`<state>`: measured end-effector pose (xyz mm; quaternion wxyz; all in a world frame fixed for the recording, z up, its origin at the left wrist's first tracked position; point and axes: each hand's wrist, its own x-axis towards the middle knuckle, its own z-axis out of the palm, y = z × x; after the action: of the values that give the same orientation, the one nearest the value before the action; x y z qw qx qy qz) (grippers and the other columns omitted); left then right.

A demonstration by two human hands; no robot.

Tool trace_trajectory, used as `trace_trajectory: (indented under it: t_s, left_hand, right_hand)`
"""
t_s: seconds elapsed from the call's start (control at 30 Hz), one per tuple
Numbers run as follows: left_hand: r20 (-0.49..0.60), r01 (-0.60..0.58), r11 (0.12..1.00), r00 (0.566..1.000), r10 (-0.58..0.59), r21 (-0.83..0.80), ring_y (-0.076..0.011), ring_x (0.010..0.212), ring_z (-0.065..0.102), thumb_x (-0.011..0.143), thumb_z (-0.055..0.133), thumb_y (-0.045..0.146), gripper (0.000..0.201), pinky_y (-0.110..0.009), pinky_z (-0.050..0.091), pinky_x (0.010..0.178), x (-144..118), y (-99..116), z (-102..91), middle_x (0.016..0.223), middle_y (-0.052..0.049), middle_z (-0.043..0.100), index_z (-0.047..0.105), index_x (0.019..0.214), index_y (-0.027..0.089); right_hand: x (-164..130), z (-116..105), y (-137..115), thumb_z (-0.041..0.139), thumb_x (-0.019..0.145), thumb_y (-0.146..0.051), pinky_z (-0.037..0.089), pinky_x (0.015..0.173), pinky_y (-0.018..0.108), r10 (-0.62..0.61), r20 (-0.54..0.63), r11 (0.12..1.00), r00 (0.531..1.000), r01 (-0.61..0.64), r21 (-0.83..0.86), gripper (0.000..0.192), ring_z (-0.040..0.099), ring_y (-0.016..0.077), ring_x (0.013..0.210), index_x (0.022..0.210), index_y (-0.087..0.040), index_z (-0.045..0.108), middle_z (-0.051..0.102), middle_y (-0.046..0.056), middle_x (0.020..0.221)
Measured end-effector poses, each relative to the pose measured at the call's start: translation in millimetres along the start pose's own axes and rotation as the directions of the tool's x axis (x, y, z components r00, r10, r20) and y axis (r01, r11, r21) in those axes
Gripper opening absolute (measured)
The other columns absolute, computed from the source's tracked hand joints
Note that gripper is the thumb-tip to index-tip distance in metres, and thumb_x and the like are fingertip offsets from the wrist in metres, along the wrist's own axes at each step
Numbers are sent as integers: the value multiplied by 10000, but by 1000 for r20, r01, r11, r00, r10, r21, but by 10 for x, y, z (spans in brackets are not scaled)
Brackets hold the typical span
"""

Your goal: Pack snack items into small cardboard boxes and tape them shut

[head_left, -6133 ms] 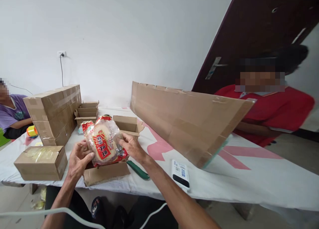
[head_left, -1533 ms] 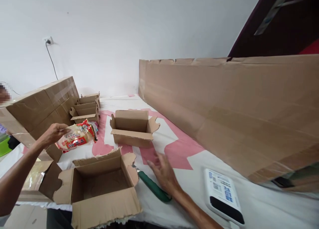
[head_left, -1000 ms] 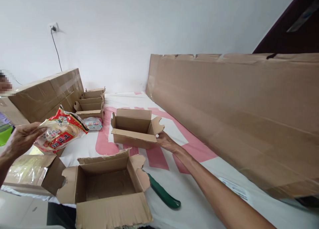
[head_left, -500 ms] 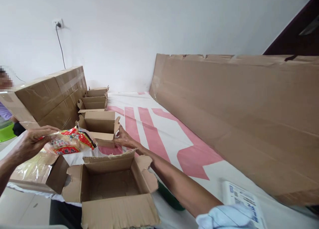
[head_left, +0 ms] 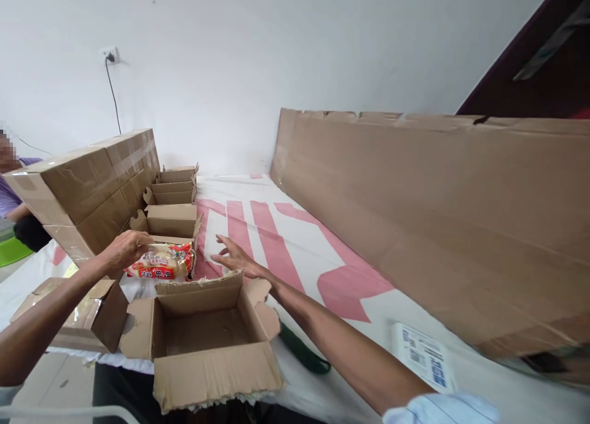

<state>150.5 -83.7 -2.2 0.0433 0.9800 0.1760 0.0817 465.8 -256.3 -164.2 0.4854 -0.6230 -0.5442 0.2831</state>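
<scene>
1. The left hand point(head_left: 123, 250) pinches the snack packet point(head_left: 162, 263) at its near end; the packet lies across the small open box point(head_left: 168, 222), seemingly only partly inside.
2. The right hand point(head_left: 234, 262) hovers just beside this box, fingers spread, holding nothing.
3. The large open box point(head_left: 203, 332) in front has nothing inside.
4. I judge the packing half done: flaps are not closed.
</scene>
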Motion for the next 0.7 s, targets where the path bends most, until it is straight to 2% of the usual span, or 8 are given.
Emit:
trace_trajectory:
  t_s: [0.1,0.23,0.37,0.53,0.6,0.7]
  left_hand:
    - [99,73,997,992,-75,29,-192,903,744,928,569,192,269,-237,511,802,111,-15,122,970,-56,832,837,918,208]
    - [110,125,988,985,-135,88,-210,891,726,926,637,295,229,-241,516,787,152,8,278,881,-62,820,843,893,199]
    - [68,209,955,971,-228,210,-270,1020,712,916,655,268,193,-310,525,857,156,99,361,991,-101,811,839,891,216]
    - [-27,283,897,956,-292,339,-364,1254,619,931,637,241,208,-452,495,1012,137,308,372,1172,-163,742,816,1029,200]
    - [-50,302,880,951,-306,366,-368,1281,596,948,630,261,242,-472,490,1029,93,384,369,1241,-168,700,788,1122,203]
    - [-53,318,865,945,-323,389,-344,1281,591,961,638,295,296,-435,509,987,-20,463,368,1299,-150,646,732,1232,225]
  right_hand:
    - [-195,-181,99,740,853,-423,602,957,452,112,-110,994,988,-113,-3,785,685,290,1158,1578,-224,512,606,169,1520]
    - [-632,-417,244,696,866,-427,591,977,466,116,-177,993,977,-118,0,658,701,298,1133,1469,-180,608,678,170,1430]
    - [-1057,-566,344,666,873,-547,589,988,470,78,-248,996,966,-86,-20,633,704,325,1162,1367,-152,669,717,177,1364]
    - [-1444,-640,379,640,863,-585,600,930,442,100,-325,980,940,-150,-131,601,726,308,1077,1289,-168,717,766,151,1213]
    - [-1591,-636,393,625,865,-559,599,901,433,90,-357,972,930,-160,-171,542,730,298,1037,1245,-188,735,769,140,1198]
    - [-1809,-606,427,586,881,-538,591,882,442,27,-411,970,911,-124,-211,513,730,291,988,1218,-183,739,762,151,1216]
